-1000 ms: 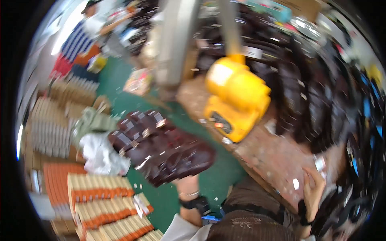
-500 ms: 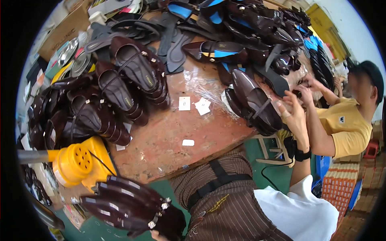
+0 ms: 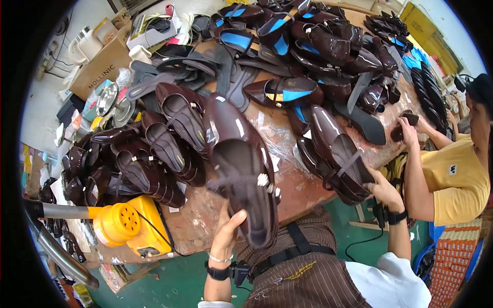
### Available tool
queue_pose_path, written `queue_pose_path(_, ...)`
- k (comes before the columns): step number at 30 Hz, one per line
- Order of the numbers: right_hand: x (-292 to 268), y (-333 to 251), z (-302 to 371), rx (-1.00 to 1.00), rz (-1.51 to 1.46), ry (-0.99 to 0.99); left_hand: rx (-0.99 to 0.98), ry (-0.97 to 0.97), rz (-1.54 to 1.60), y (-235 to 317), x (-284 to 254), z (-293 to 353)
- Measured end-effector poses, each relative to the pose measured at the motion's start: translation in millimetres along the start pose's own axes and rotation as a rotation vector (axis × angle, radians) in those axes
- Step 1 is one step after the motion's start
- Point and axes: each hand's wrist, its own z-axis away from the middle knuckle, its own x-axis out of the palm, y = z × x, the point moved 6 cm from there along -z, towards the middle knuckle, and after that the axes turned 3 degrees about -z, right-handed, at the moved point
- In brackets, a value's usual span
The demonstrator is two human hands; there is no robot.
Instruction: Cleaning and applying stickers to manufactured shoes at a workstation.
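Holds a stack of glossy dark brown shoes (image 3: 241, 169) in the left hand (image 3: 226, 236), clamped around the heel end with the thumb laid over the top shoe. Points the toes toward the far edge of the worktop (image 3: 300, 187), with the heels out over the near edge. Cannot tell the number of shoes in it. Closes the right hand (image 3: 384, 190) on the heels of a second shoe stack (image 3: 334, 149), toward the right end of the near edge, with its heels jutting past that edge. Cannot tell, for this one, resting from raised. Has overlapping rows of brown shoes (image 3: 169, 143) along the left side, just beside the left-hand stack, and a yellow machine (image 3: 126, 223) at the near left corner. Faces loose dark insoles (image 3: 226, 66) near the far edge, with a pile of blue-patched shoes (image 3: 328, 46) right of them. Has a cardboard box (image 3: 100, 69) by the far left corner, and a co-worker in a yellow shirt (image 3: 452, 167) off the right end, with both hands at a small dark piece (image 3: 398, 133).
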Motion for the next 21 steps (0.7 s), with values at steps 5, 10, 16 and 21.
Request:
queue_pose_path(5,0,-12,18,-0.118,-0.252,0.039,0.096,-0.016,0.150,24,41,-98)
queue_pose_path(10,3,-15,35,-0.103,-0.576,0.087,0.200,-0.080,0.308,58,50,-209)
queue_pose_path(16,21,-28,21,-0.170,-0.892,-0.028,0.144,0.036,0.206,36,9,-269)
queue_pose_path(21,30,-52,6,-0.184,-0.879,-0.095,0.188,0.319,-0.149,47,50,-196)
